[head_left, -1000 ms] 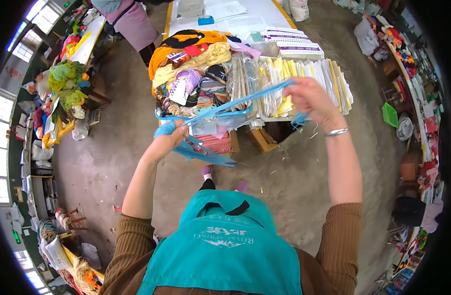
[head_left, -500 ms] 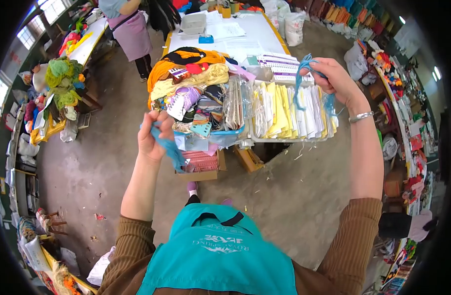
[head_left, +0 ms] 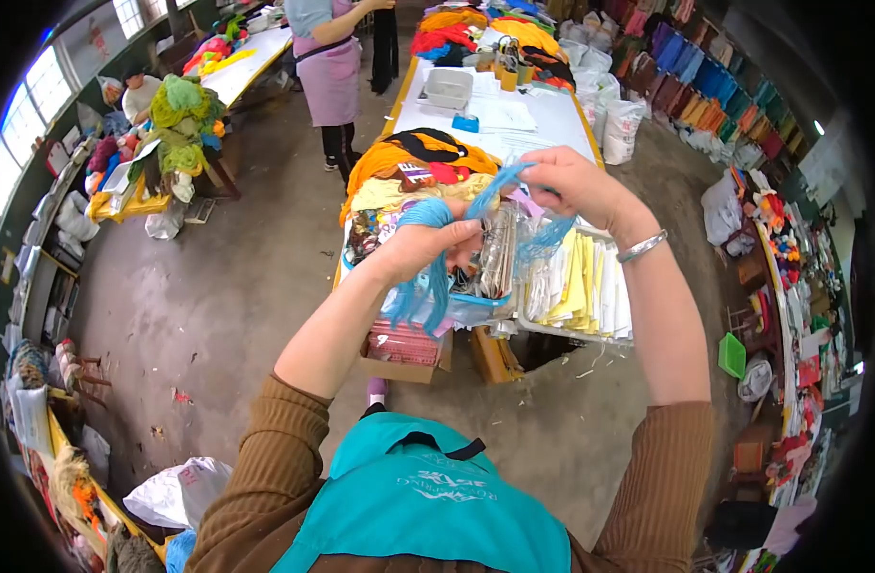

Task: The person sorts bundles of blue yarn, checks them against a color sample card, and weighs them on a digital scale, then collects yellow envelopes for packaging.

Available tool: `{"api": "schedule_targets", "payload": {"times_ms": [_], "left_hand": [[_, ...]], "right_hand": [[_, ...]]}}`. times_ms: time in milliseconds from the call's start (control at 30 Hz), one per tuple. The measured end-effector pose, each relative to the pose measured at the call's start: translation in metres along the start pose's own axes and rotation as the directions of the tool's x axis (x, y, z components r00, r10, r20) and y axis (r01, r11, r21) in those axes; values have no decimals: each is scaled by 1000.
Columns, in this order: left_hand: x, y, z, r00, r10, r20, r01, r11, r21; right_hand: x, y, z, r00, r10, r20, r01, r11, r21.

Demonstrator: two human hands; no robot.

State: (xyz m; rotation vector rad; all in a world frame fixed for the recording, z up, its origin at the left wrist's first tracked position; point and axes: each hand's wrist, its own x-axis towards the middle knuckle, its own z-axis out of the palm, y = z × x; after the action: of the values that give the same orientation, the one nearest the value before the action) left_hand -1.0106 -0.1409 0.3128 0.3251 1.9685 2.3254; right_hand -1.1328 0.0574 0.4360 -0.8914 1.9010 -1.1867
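Blue yarn point(head_left: 430, 212) is wrapped over the fingers of my left hand point(head_left: 420, 250), with loose strands hanging below it. My right hand point(head_left: 579, 188) pinches another stretch of the same yarn, up and to the right, and a tuft dangles beneath its fingers. A strand spans the gap between the two hands. Both hands are raised over the near end of the table, above a blue bin point(head_left: 475, 307) of mixed yarn and plastic packets and a clear bin point(head_left: 576, 329) of yellow and white envelopes.
Behind the bins, the long white table point(head_left: 542, 134) carries papers, a grey tray point(head_left: 448, 88) and orange yarn point(head_left: 437, 145). A co-worker in a purple apron point(head_left: 328, 84) stands beyond it. Under the table are a cardboard box point(head_left: 404, 353) and a wooden crate. Yarn shelves line the right wall.
My hands have come from wide apart to close together. The yarn now wraps my left hand, where it hung from a pinch before. My view has tilted up and shifted left.
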Motion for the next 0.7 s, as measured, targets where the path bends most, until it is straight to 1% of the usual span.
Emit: {"api": "schedule_targets", "payload": {"times_ms": [33,100,133,200,233,300,333,367,400,433,467,500,533,567,600,633,667,700], "left_hand": [[-5,4,-2,998,-61,-33,63,996,60],[-19,2,-17,992,-105,-74,100,992,-71],[-26,-3,-24,984,-112,-136,79,971,-225],[-40,-4,-41,971,-110,-213,28,933,-358],[-50,-4,-49,972,-76,-223,-15,924,-381],[-62,-4,-55,965,-71,-253,-33,921,-387],[-67,-4,-52,966,-75,-246,-27,921,-388],[-71,-4,-53,963,-84,-257,-22,923,-385],[-76,-5,-54,964,-59,-259,-59,902,-427],[-80,-6,-55,965,-33,-260,-96,879,-467],[-82,-4,-53,960,-27,-278,-103,891,-441],[-85,-1,-49,956,-82,-281,-22,937,-349],[-88,2,-43,947,-137,-289,63,965,-253],[-91,-1,-40,949,-183,-258,136,973,-187],[-94,-3,-34,950,-208,-231,177,973,-150],[-95,-5,-28,953,-228,-200,210,972,-108],[-98,-8,-25,957,-237,-168,218,968,-123],[-102,-10,-21,952,-262,-157,242,961,-134]], "right_hand": [[4,16,-4,1000,-9,11,9,1000,4],[7,50,-11,998,61,6,-60,991,-117],[3,63,-11,993,116,26,-114,992,-62],[-4,99,-13,990,127,58,-129,991,28],[-6,115,-15,988,145,60,-152,978,142],[-9,154,-17,997,77,8,-76,962,263],[-10,164,-12,997,63,-37,-51,962,268],[-10,176,-10,995,92,-43,-77,957,280],[-10,189,-8,991,123,-51,-104,951,291],[-7,211,-8,981,175,-85,-147,954,263],[-6,223,-6,974,208,-93,-204,978,50],[-5,234,-3,966,237,-108,-252,954,-164],[-2,258,1,994,26,-109,-90,765,-638],[3,243,17,989,29,-145,-118,747,-654],[7,211,44,982,37,-185,-153,730,-666],[11,180,69,986,-121,-118,61,903,-425],[19,154,95,951,-291,-105,276,952,-134],[28,140,120,909,-409,-77,406,912,-53]]}}
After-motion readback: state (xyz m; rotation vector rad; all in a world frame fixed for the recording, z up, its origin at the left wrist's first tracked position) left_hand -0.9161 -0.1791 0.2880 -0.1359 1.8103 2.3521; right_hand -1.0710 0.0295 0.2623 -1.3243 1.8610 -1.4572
